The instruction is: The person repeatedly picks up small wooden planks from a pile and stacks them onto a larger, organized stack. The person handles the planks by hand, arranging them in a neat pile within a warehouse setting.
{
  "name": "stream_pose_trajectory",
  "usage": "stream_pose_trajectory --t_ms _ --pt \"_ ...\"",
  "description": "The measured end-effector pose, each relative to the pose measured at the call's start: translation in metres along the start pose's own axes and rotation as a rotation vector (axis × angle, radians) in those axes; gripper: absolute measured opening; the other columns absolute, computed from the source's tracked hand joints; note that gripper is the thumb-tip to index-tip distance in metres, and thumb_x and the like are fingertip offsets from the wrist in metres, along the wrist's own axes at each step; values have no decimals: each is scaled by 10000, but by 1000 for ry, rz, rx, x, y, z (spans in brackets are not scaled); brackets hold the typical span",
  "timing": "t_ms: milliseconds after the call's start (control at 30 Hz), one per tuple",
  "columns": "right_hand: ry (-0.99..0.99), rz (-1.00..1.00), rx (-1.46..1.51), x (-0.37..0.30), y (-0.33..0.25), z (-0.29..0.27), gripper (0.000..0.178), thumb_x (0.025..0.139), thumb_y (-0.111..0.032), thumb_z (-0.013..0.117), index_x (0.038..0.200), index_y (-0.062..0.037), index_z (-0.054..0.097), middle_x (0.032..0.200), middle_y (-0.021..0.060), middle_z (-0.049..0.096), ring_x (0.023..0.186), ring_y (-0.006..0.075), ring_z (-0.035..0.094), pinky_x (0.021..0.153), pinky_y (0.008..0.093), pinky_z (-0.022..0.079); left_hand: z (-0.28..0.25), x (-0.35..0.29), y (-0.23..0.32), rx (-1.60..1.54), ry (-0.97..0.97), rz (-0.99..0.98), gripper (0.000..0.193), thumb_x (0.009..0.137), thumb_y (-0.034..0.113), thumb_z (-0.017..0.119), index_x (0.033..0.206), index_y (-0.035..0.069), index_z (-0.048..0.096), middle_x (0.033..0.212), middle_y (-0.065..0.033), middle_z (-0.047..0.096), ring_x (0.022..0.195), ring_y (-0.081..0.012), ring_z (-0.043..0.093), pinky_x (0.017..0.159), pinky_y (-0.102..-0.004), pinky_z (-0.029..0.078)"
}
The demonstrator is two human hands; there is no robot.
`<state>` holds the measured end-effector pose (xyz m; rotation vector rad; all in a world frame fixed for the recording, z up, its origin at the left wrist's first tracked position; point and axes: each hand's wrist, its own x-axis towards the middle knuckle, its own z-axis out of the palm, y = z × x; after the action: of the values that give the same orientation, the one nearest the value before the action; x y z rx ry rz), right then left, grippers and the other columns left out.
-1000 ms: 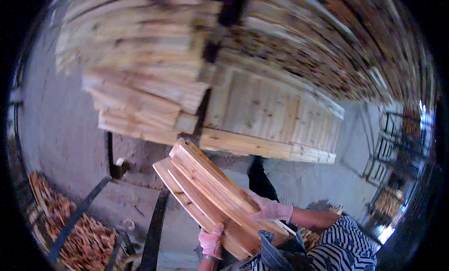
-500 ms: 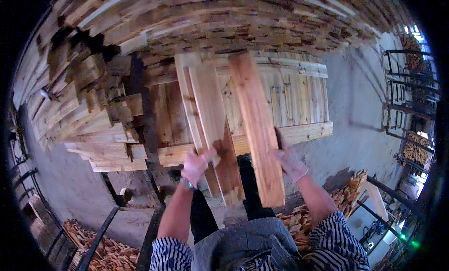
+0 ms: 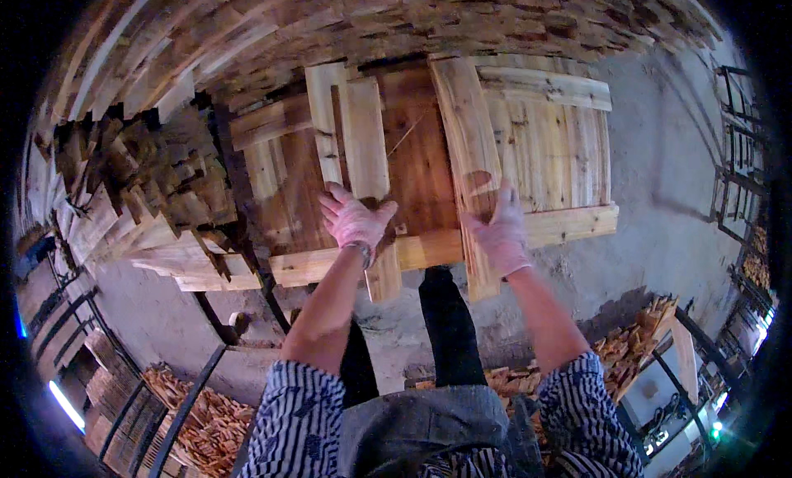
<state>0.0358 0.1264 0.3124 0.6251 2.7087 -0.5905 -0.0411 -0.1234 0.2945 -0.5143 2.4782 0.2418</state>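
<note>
My left hand, in a pale thin glove, lies across two narrow boards with fingers spread. The outer narrow board is on the left, and a wider light board is under the palm. My right hand, gloved too, rests with thumb and fingers apart on the right edge of a broad plank. These boards lie crosswise over a low stack of planks, whose front crosspiece runs left to right. The undersides of both hands are hidden.
A heap of loose boards stands on the left. Behind the stack rises a large wall of piled timber. Wood offcuts fill a metal-framed bin at lower left, and more offcuts lie at lower right. Metal racks stand far right.
Both hands have moved forward. The boards they held raised and tilted now lie on the stack, set apart from each other, and the fingers have spread.
</note>
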Motion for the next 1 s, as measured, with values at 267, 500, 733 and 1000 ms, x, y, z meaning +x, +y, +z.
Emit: stream_pose_trajectory --t_ms 267,500,733,1000 --pt "-88 253 -176 25 -40 11 1062 706 -356 858 1536 -148 229 1264 247 508 1156 405 552 950 460 489 6 2 27 142 85 -119 1279 616 471 851 1521 4 79 1558 -344 125 1473 -478 132 1184 -551 156" --pt "43 202 -155 18 -32 13 1014 690 -339 854 1507 -144 284 1177 250 562 1074 418 588 887 456 516 -10 0 21 143 -6 -63 1312 625 487 873 1546 33 56 1545 -327 218 1420 -467 264 1130 -558 291" --pt "153 -31 95 -25 -61 13 960 681 -217 854 1488 -63 355 1234 239 547 1109 391 573 930 433 496 9 24 -58 -183 -74 2 1201 642 384 876 1539 74 141 1468 -266 373 1254 -405 499 1029 -448 455" --pt "-217 299 -227 -4 -145 82 1009 747 -430 820 1516 -137 235 1409 301 427 1275 427 483 1048 484 438 15 -3 -85 -439 -128 -18 1258 588 291 909 1538 19 131 1446 -257 405 1312 -414 450 1108 -452 397"
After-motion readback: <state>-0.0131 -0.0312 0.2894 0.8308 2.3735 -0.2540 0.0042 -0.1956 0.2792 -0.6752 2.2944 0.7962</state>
